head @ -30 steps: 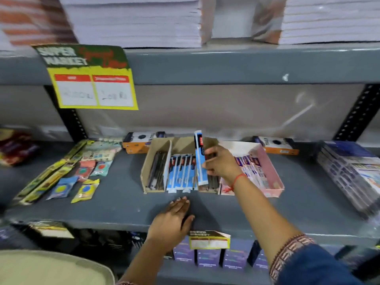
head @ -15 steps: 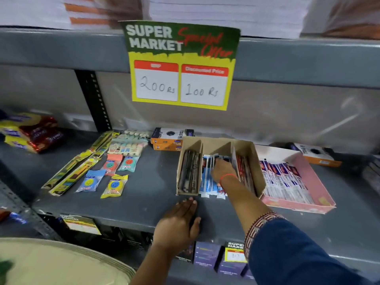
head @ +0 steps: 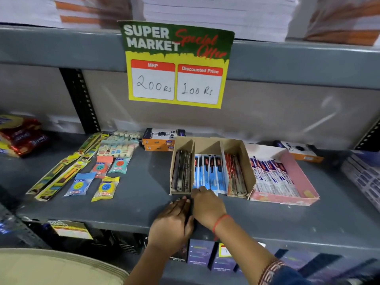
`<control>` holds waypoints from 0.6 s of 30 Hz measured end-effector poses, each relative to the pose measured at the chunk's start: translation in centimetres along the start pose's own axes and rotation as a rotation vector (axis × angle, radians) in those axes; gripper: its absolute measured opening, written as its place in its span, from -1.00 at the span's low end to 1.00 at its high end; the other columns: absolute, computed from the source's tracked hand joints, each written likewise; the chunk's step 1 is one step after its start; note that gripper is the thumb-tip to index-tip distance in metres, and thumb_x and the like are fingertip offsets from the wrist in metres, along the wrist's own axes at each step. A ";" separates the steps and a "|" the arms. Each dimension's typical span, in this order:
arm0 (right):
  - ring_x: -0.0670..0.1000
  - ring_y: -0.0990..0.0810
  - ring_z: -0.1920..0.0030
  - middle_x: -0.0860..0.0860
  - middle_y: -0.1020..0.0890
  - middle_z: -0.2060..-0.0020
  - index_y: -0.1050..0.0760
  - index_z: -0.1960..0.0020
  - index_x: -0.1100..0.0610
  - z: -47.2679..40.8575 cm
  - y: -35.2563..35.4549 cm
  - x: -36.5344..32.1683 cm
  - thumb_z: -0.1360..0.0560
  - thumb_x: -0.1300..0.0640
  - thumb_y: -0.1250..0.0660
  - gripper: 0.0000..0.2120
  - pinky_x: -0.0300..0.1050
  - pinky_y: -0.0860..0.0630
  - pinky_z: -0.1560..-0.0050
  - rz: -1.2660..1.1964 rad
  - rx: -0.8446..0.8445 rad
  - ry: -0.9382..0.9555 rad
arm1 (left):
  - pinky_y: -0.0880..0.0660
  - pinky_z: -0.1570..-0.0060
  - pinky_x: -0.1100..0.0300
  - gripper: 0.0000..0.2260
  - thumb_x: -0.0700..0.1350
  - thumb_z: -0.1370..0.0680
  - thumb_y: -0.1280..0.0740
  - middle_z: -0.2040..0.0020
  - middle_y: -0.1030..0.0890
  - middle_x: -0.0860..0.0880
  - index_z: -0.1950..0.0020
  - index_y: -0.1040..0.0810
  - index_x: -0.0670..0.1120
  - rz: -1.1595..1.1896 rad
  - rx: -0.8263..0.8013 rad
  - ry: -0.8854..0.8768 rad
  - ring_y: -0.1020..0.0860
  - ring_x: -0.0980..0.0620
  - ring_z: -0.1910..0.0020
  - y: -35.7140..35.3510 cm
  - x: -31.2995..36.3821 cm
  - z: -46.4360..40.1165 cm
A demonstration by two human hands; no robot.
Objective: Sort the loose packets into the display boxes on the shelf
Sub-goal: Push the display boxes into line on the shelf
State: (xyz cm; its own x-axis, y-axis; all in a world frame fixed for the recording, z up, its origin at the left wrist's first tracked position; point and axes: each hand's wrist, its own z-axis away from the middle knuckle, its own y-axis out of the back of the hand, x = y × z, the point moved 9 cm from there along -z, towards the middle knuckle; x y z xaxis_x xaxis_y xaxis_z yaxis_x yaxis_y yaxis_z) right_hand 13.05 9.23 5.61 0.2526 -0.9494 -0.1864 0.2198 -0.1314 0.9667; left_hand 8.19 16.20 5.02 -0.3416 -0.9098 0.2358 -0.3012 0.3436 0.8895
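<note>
shelf [head: 127,204] | cardboard display box [head: 242,153]: landmark; blue packets [head: 209,173] in its middle compartment | right hand [head: 207,206]: withdrawn from box to its front edge, flat, empty | left hand [head: 174,221]: flat, empty, beside it | placement done; loose packets [head: 106,188] left of box remain.

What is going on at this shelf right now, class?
A person is tidying stationery packets on a grey shelf. Both hands sit at the front of a brown cardboard display box with three compartments: the left hand lies flat on the shelf, and the right hand touches the near ends of the blue packets in the middle compartment. A pink box of packets stands beside it, and loose packets lie to the left.
</note>
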 end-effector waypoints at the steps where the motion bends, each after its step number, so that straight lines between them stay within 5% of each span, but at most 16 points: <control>1: 0.20 -0.45 -0.23 0.19 -0.43 -0.25 -0.36 -0.30 0.24 -0.1 0.3 0.0 -0.54 0.28 -0.07 -0.66 0.03 -0.48 -0.14 -0.010 0.017 0.000 | -0.55 0.00 0.07 -0.61 0.00 -0.47 -0.16 -0.03 -0.67 -0.12 -0.10 -0.61 -0.20 0.002 -0.006 0.003 -0.63 -0.03 0.00 0.0 0.0 0.0; 7: 0.19 -0.51 -0.18 0.19 -0.50 -0.19 -0.45 -0.18 0.26 0.7 0.6 2.2 -0.47 0.35 -0.11 -0.68 -0.02 -0.50 -0.08 -0.062 0.070 -0.089 | -0.56 0.04 0.04 -0.58 0.00 -0.45 -0.12 -0.02 -0.67 -0.14 -0.07 -0.62 -0.21 0.028 -0.005 0.022 -0.64 -0.05 0.02 0.4 0.0 0.0; 12: 0.17 -0.45 -0.28 0.15 -0.42 -0.29 -0.37 -0.30 0.26 1.1 0.4 4.6 -0.51 0.35 -0.10 -0.63 0.00 -0.54 -0.11 0.038 0.087 -0.177 | -0.55 0.02 -0.02 -0.64 -0.02 -0.44 -0.22 -0.05 -0.66 -0.14 -0.08 -0.62 -0.20 0.011 -0.004 0.029 -0.63 -0.07 -0.01 0.2 -0.1 0.1; 18: 0.16 -0.46 -0.25 0.16 -0.45 -0.26 -0.38 -0.28 0.25 1.4 0.4 4.5 -0.51 0.30 -0.14 -0.65 -0.04 -0.55 -0.08 0.015 0.126 -0.199 | -0.56 0.04 -0.02 -0.57 0.01 -0.46 -0.10 -0.05 -0.66 -0.15 -0.08 -0.62 -0.20 0.012 -0.022 0.042 -0.63 -0.07 0.00 0.3 0.0 0.1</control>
State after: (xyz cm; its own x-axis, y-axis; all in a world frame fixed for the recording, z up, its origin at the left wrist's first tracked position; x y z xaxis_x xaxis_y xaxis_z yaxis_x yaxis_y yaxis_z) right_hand 12.95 4.47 5.42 0.0617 -0.9874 -0.1457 0.0945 -0.1396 0.9857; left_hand 7.99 16.33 5.28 -0.3073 -0.9148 0.2621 -0.2774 0.3495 0.8949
